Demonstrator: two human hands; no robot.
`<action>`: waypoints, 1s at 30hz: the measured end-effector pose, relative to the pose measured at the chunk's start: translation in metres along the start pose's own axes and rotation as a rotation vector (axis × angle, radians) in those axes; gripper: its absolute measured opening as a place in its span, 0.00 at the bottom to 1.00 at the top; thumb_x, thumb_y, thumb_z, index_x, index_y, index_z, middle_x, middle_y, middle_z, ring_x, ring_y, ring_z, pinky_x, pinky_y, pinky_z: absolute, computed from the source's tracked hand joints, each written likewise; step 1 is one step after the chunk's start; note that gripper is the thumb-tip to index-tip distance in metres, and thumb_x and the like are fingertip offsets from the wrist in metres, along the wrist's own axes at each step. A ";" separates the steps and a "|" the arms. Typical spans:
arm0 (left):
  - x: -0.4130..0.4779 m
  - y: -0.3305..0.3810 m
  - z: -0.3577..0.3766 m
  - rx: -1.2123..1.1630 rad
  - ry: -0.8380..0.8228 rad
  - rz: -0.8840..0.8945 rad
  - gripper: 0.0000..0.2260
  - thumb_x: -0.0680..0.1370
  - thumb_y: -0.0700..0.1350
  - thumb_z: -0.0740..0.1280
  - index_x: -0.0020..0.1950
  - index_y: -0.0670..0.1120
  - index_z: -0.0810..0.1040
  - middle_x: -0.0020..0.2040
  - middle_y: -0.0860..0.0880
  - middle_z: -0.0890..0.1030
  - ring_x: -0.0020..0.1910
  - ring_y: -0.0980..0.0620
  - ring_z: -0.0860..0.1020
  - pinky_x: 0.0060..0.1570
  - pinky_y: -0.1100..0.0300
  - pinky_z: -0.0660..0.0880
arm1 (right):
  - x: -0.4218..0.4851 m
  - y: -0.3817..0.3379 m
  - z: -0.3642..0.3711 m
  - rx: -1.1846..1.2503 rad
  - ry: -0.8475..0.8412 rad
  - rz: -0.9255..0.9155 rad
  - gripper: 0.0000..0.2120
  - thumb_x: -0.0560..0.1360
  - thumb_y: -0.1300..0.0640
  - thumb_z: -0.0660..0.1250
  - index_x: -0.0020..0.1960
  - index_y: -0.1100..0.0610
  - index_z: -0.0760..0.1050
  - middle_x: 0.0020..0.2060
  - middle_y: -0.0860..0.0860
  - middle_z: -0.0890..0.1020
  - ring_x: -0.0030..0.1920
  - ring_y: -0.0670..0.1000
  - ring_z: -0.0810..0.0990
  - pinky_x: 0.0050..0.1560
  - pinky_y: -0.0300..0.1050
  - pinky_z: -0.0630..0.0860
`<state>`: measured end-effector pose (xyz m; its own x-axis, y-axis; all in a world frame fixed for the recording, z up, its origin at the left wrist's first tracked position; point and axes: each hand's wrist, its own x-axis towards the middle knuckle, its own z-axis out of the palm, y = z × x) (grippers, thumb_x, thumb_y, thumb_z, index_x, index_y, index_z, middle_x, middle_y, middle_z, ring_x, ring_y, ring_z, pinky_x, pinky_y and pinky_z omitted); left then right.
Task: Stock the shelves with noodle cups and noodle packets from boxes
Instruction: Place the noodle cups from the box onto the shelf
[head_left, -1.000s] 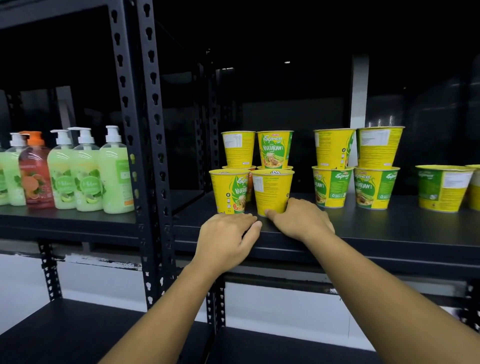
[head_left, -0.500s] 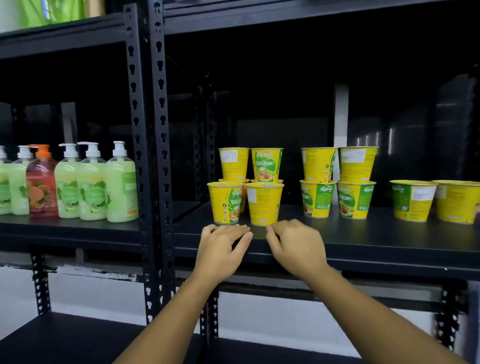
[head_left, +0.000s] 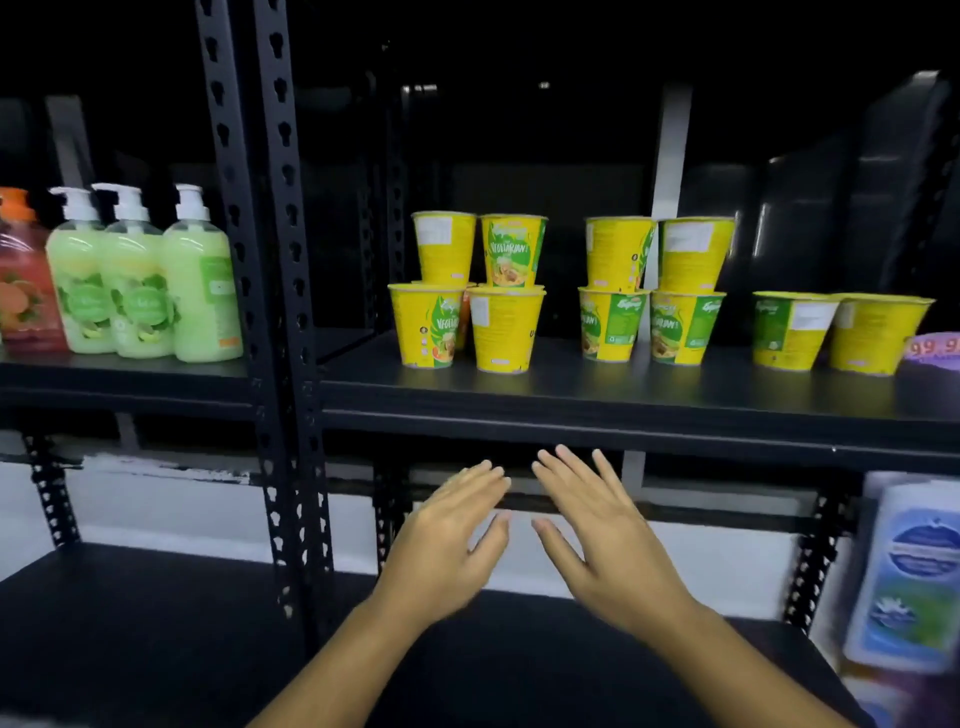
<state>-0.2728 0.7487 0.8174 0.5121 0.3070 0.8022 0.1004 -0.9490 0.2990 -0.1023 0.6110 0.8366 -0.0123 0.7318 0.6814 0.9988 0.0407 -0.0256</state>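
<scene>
Judging by the middle shelf (head_left: 597, 400), stocking is partly done: yellow noodle cups (head_left: 506, 332) stand on it in three groups, with bare board between and in front of them. These are a left cluster stacked two high, a middle stack (head_left: 649, 322) of four, and two single cups (head_left: 836, 330) at the right. Of noodle packets nothing shows on these shelves, so that part seems not yet begun. The left hand (head_left: 447, 540) and right hand (head_left: 608, 535) hover side by side below the shelf's front edge, fingers straight and spread, holding nothing. No box is in view, so how much stock remains cannot be told. An orange-tinted cup (head_left: 466, 317) peeks from behind the left cluster, mostly hidden. Darkness swallows the shelf's back, and a purple tag (head_left: 935, 351) and a blue-white pack (head_left: 909, 577) at the right edge are cut off and blurred.
</scene>
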 end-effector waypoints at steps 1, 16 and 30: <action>-0.014 0.000 0.005 0.006 -0.036 -0.017 0.20 0.83 0.54 0.63 0.73 0.48 0.78 0.73 0.58 0.73 0.76 0.67 0.64 0.77 0.62 0.61 | -0.016 -0.002 0.005 0.016 -0.016 -0.001 0.26 0.86 0.45 0.58 0.81 0.52 0.63 0.79 0.44 0.62 0.81 0.41 0.50 0.81 0.48 0.47; -0.298 0.011 0.100 -0.107 -0.917 -0.588 0.26 0.83 0.62 0.61 0.78 0.50 0.72 0.78 0.52 0.70 0.78 0.52 0.65 0.76 0.55 0.63 | -0.288 -0.042 0.125 0.264 -0.776 0.455 0.38 0.80 0.29 0.39 0.73 0.47 0.75 0.70 0.43 0.77 0.75 0.48 0.68 0.76 0.50 0.58; -0.477 -0.032 0.232 -0.126 -1.247 -1.008 0.26 0.85 0.55 0.61 0.81 0.45 0.66 0.78 0.45 0.68 0.72 0.44 0.71 0.66 0.54 0.72 | -0.451 -0.017 0.275 0.258 -1.490 0.651 0.27 0.83 0.38 0.55 0.80 0.42 0.59 0.78 0.54 0.65 0.77 0.60 0.63 0.73 0.59 0.66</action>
<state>-0.3226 0.6155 0.3052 0.6316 0.4650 -0.6204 0.7753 -0.3758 0.5077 -0.1268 0.4675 0.3286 0.1970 0.6330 -0.7487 0.8218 -0.5230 -0.2259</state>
